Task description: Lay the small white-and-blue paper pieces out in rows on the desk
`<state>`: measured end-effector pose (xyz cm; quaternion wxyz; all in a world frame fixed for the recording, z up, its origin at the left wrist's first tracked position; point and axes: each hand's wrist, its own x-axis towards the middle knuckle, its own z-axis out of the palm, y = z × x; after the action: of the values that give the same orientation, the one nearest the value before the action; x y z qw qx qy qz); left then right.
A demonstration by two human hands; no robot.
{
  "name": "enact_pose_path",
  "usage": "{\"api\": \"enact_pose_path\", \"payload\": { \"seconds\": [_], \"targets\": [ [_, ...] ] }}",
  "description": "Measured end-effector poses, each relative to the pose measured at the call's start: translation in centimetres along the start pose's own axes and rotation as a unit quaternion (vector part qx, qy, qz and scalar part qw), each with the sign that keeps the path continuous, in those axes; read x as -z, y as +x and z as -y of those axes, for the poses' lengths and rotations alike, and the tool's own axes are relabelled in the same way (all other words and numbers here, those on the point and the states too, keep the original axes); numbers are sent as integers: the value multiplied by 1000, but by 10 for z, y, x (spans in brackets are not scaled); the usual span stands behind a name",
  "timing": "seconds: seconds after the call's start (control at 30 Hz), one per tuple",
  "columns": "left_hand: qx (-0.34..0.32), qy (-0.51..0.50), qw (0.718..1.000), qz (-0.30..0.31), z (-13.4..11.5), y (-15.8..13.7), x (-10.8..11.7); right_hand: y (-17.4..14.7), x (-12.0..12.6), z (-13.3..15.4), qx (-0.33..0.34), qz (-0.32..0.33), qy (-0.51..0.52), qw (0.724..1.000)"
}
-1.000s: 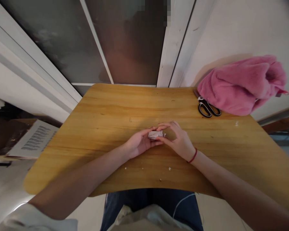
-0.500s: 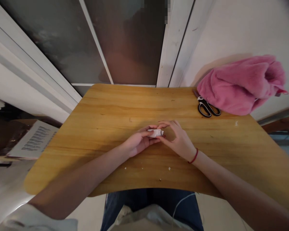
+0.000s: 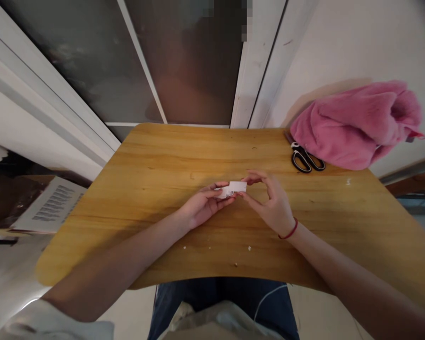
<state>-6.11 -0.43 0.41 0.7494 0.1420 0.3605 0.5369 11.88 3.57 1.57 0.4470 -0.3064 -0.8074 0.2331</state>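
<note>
Over the middle of the wooden table [image 3: 156, 160], my left hand [image 3: 203, 206] is closed around a small white paper piece [image 3: 225, 192] with faint print, its thumb on top. A second plain white flap or slip [image 3: 238, 186] sticks out to the right of it. I cannot tell whether the two parts are joined. My right hand [image 3: 271, 200], with a red cord on the wrist, pinches the right end of that flap between thumb and fingertips. Its other fingers are curved.
Black-handled scissors [image 3: 302, 159] lie at the table's back right, partly under a pink plush cloth bag or garment [image 3: 354, 127]. Several white crumbs [image 3: 249, 248] dot the near side of the table. A printed cardboard box [image 3: 51, 205] is at the left, beyond the table edge.
My right hand has moved slightly right and away from my left hand. The white flap now stretches out from the piece in my left hand, showing more of its surface.
</note>
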Motion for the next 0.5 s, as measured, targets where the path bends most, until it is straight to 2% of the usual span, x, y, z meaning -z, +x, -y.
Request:
{"api": "enact_pose_path", "payload": {
  "seconds": [0.17,0.4,0.5],
  "targets": [
    [-2,1,1000,27,2,-1,-1,-2,-1,2,10,-9,7,1000],
    [22,-2,997,77,3,-4,-4,-4,-11,0,35,81,-42,995],
    [17,10,997,72,3,-4,-3,-4,-11,-1,31,106,-49,993]
  ]
}}
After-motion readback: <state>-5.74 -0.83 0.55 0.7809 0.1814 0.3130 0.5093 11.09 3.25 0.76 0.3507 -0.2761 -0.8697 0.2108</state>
